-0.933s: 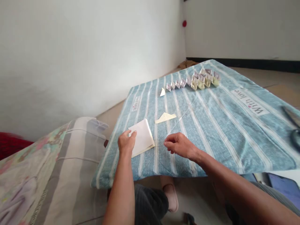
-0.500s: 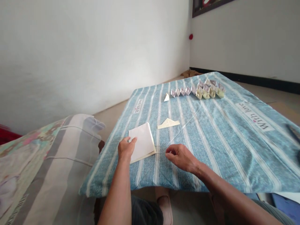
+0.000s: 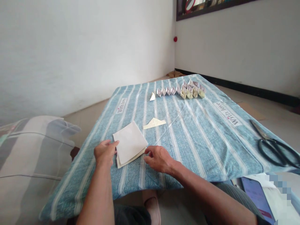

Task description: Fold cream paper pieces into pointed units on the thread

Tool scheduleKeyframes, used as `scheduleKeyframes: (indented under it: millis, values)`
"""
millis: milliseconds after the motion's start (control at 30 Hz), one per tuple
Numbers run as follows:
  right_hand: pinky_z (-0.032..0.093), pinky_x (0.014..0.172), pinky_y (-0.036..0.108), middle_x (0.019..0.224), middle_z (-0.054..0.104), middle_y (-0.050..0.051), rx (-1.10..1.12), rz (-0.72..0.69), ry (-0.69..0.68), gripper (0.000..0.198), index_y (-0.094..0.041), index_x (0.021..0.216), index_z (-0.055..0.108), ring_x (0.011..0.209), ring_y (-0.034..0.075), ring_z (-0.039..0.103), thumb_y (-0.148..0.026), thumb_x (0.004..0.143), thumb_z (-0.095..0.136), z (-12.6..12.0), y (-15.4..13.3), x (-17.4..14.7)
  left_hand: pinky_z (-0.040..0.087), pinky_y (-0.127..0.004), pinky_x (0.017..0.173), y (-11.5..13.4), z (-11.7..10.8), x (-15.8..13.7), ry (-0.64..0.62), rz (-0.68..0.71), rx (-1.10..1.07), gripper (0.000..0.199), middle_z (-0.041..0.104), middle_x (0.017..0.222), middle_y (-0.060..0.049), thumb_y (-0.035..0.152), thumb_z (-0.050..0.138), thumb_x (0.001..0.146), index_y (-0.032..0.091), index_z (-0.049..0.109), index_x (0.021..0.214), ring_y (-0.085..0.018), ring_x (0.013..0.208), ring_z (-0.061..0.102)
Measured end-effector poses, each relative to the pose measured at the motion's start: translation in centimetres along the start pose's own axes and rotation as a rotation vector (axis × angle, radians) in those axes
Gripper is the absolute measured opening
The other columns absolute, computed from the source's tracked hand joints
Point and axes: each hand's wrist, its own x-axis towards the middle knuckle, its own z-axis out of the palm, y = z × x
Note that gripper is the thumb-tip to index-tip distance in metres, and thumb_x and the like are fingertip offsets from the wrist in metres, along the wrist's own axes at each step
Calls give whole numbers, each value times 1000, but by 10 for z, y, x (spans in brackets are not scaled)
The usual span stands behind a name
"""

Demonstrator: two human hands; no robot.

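A small stack of square paper sheets (image 3: 130,140), white on top with cream edges below, lies askew near the table's front left. My left hand (image 3: 105,152) is closed on the stack's left edge, thumb on top and fingers partly hidden underneath. At the right corner, my right hand (image 3: 158,158) has its fingers pinched on the sheets' edge; which sheet they hold is hard to make out. Just behind the stack rests a folded cream paper piece (image 3: 154,123) with a pointed middle.
Several folded paper shapes (image 3: 187,90) stand in rows at the back, beside a small cream folded piece (image 3: 152,96). Black-handled scissors (image 3: 272,143) lie at the right edge of the cloth-covered table (image 3: 199,134). A phone (image 3: 257,198) is below, at lower right.
My right hand has come over to the sheets' right corner. My left hand has closed on the left edge, and the stack's layers have spread a little. The view has swung right, revealing the scissors.
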Motion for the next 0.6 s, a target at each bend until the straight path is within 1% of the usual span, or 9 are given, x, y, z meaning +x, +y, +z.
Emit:
scheduleKeyframes:
  millis: [67,233,367,467,533,600]
  values:
    - [40,65,25,80,69,4,-3,-14,-2,27,-16,100,70,69,15,59,-22,79,53,0,1,-1,47,-26,48,4,1,-3,-11,-31,-18,62,64,73,-5,20,75,53,4,65,112,-18,57,61]
    - [38,59,23,72,67,2,-11,-39,-10,21,-16,89,71,64,13,58,-19,79,52,-1,4,-4,41,-22,46,12,2,-7,-1,-75,-54,66,62,62,0,13,76,47,5,67,112,-15,53,57]
    - [39,60,23,73,67,2,-26,-62,-26,20,-17,86,70,65,13,57,-19,78,53,-2,5,-5,36,-21,43,13,5,-5,-29,-127,-95,63,61,54,1,13,76,47,7,69,110,-14,46,54]
    - [40,62,23,75,69,3,-40,-66,-45,21,-16,89,71,66,14,58,-20,79,53,-4,5,-6,40,-21,44,14,4,2,-21,-137,-121,64,62,53,1,10,76,46,8,69,109,-14,46,55]
    - [42,64,23,78,70,3,-51,-61,-65,22,-16,92,71,68,14,59,-21,80,53,-6,4,-7,42,-21,45,15,0,10,18,-121,-129,65,62,54,3,6,75,46,9,69,110,-13,47,56]
    - [43,66,24,82,71,4,-61,-57,-84,23,-17,95,71,73,15,61,-22,80,54,-9,5,-8,42,-19,44,17,-7,18,76,-94,-119,65,60,53,5,2,74,46,10,69,111,-12,48,55]
